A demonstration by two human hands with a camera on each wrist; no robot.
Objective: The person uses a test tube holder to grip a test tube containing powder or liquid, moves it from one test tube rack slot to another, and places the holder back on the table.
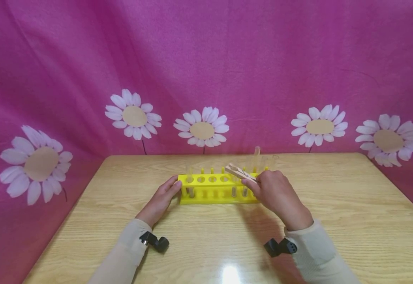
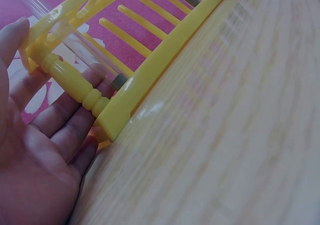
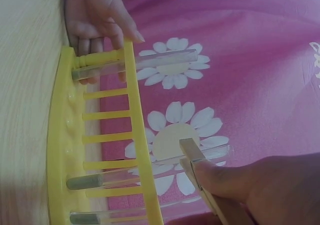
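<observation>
A yellow test tube rack [image 1: 206, 184] stands on the table. My left hand [image 1: 162, 199] holds its left end, the thumb on the top bar and the fingers around the end post in the left wrist view. A clear test tube [image 2: 80, 40] with dark matter at its bottom stands in the end hole beside that hand. My right hand [image 1: 281, 195] grips a wooden test tube clamp [image 3: 187, 147]. The clamp's tip is at the upper part of a clear tube [image 3: 217, 155] in the rack; whether it grips the glass I cannot tell.
More test tubes stand toward the rack's right end, partly behind my right hand; one tube [image 1: 257, 154] rises higher than the others. Yellow pegs [image 1: 212, 170] line the rack's back. A pink cloth with white flowers [image 1: 201, 130] hangs behind the wooden table [image 1: 128, 173].
</observation>
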